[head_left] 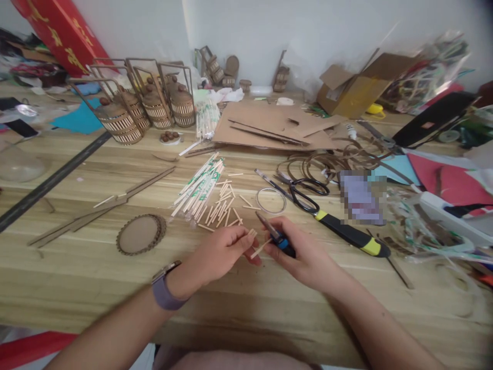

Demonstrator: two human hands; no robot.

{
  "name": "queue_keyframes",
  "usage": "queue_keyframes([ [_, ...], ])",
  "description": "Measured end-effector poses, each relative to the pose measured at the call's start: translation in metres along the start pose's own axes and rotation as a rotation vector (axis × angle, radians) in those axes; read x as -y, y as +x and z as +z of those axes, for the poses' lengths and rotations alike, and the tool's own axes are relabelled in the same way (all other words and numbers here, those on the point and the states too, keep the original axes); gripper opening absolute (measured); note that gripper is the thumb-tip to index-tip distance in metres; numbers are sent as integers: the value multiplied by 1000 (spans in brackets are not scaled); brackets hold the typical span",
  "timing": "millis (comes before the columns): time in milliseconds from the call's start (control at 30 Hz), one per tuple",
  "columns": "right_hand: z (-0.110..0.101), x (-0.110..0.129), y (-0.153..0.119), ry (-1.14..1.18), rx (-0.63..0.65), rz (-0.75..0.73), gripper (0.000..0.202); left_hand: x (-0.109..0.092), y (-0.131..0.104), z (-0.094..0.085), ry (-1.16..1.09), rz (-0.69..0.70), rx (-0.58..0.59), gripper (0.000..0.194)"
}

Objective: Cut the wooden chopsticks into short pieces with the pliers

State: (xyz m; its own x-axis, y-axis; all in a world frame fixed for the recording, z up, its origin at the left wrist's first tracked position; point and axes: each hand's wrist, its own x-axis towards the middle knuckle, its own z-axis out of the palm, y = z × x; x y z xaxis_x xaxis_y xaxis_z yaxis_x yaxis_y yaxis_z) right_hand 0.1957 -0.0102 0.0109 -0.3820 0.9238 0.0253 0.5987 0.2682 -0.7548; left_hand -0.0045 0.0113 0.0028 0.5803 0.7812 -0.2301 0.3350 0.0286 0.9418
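Note:
My left hand (227, 252), with a watch on its wrist, pinches short pale wooden sticks (252, 233) between thumb and fingers. My right hand (304, 252) is wrapped round a dark tool with a blue band (283, 243), its pointed metal tip aimed up and left. Another pale stick (261, 249) lies between the two hands, against the right fingers. Just beyond them, short cut sticks (221, 210) are scattered beside a bundle of paper-wrapped chopsticks (200, 185). A round cardboard disc with a ridged edge (139, 235) lies to the left.
Black scissors (308, 192), a utility knife (350, 235) and a clear ring (271, 200) lie right of the sticks. Small lidded baskets (119, 121) stand at back left. Cardboard sheets (250, 121) and an open box (350, 97) sit at the back. A dark bar (54, 180) crosses the left side.

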Motion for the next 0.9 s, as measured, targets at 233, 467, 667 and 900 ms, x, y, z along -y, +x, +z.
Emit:
queue_keyframes([
  [233,7,-2,-2,-38,95,-69,36,0,-2,6,41,6,57,36],
  [467,8,-1,-1,-66,74,-82,38,-2,-2,7,141,29,35,42],
  [667,8,-3,-2,-67,67,-107,34,-2,-3,3,57,24,114,37],
  [900,7,0,0,-6,-101,-216,36,3,-1,2,-162,-8,159,36],
])
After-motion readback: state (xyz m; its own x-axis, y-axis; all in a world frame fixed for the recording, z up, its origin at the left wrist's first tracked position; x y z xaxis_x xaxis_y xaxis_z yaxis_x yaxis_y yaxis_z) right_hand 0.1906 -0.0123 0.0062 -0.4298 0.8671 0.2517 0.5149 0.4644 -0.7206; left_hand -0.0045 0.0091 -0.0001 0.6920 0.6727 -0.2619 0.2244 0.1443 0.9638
